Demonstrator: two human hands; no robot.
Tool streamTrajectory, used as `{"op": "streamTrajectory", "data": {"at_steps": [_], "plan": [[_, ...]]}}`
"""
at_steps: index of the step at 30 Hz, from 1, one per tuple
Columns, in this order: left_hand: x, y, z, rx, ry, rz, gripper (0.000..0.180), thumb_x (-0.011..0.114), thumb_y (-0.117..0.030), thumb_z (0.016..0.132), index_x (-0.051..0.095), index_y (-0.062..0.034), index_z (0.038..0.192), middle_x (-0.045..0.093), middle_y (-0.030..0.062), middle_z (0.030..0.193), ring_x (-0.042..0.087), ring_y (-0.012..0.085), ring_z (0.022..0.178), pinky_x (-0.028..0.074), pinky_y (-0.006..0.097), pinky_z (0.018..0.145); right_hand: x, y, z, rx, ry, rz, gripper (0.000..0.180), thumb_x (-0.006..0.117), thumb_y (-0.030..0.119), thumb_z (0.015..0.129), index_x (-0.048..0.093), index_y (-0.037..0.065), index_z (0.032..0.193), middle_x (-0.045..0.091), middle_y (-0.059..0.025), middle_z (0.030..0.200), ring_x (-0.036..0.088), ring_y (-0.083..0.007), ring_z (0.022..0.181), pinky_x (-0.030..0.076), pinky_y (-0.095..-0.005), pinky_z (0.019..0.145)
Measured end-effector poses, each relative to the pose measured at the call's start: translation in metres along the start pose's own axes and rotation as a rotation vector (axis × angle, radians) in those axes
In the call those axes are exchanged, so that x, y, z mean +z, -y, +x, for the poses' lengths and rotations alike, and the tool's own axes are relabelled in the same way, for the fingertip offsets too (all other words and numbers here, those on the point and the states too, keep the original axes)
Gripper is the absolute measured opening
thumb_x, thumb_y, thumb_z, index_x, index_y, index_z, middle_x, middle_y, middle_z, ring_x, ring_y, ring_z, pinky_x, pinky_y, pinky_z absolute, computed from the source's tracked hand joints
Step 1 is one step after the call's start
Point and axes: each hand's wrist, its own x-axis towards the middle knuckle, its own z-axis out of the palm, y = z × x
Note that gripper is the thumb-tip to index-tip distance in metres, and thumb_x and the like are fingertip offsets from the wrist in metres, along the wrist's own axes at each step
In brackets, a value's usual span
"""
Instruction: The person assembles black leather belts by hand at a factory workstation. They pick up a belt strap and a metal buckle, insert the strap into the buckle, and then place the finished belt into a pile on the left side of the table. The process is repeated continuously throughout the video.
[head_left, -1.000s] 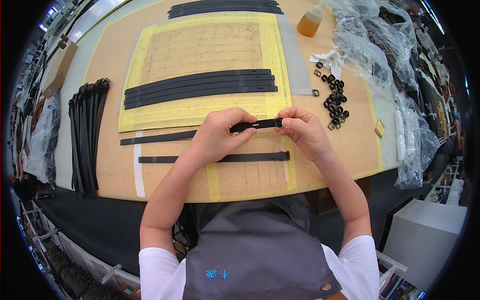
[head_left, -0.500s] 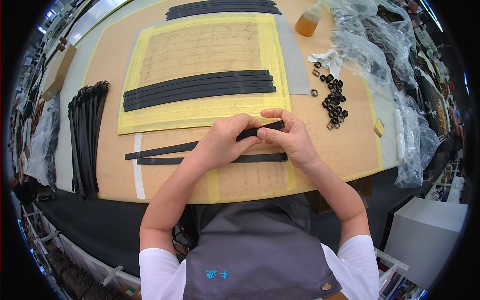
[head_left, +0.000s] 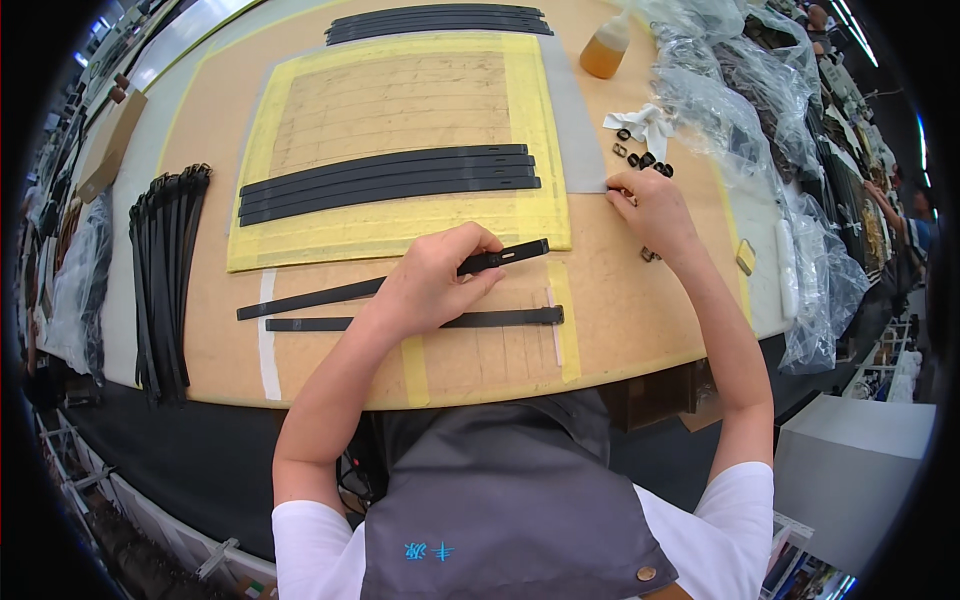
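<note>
My left hand [head_left: 440, 275] is closed around a black strap [head_left: 310, 298], whose slotted right end sticks out past the fingers. Below it, a second black strap [head_left: 500, 319] lies flat, with a buckle at its right end, and passes under my left hand. My right hand [head_left: 650, 210] reaches to the right side of the table, thumb and forefinger pinched together at the edge of the grey sheet. Whatever sits between those fingertips is too small and covered to make out. Small black buckles [head_left: 647, 160] lie beside and partly behind that hand.
Several black straps [head_left: 390, 185] lie on a yellow-taped board [head_left: 400, 100], with more straps [head_left: 440, 18] beyond. A bundle of buckled straps [head_left: 165, 280] rests at left. An amber-filled bottle [head_left: 605, 50], white cloth [head_left: 650, 125] and clear plastic wrap [head_left: 700, 90] are at right.
My right hand has let go of the strap's end and moved right to the buckles. The left hand keeps hold of the strap, whose slotted end now shows.
</note>
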Motion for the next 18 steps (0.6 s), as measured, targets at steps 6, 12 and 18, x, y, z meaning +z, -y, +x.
{"op": "streamTrajectory", "data": {"at_steps": [6,12,18], "plan": [[-0.001,0.001,-0.002,0.001,-0.016,0.009,0.023,0.080,-0.007,0.088,0.066,0.0017,0.104,0.073,0.0091,0.091,0.071,0.0142,0.082,0.056,0.026,0.063,0.000,0.025,-0.017,0.303,0.048,0.590,0.020,0.073,0.009,0.094,0.074,0.000,0.111,0.076,-0.0058,0.087,0.070,-0.0110,0.074,0.055,-0.0275,0.067],[0.000,0.005,-0.002,0.029,-0.001,0.013,0.022,0.079,-0.007,0.088,0.066,0.0013,0.104,0.072,0.0089,0.089,0.069,0.0141,0.079,0.055,0.026,0.063,-0.005,0.061,-0.056,0.286,0.135,0.548,0.017,0.074,0.011,0.094,0.075,-0.002,0.104,0.077,-0.0099,0.087,0.071,-0.0101,0.075,0.057,-0.0269,0.071],[0.000,0.004,-0.003,0.041,0.006,0.019,0.022,0.077,-0.007,0.088,0.065,0.0014,0.104,0.070,0.0090,0.088,0.068,0.0145,0.077,0.054,0.027,0.063,-0.020,0.046,-0.059,0.187,0.106,0.415,0.011,0.075,0.007,0.093,0.076,0.000,0.102,0.074,-0.0042,0.087,0.064,-0.0083,0.074,0.052,-0.0263,0.068]]}}
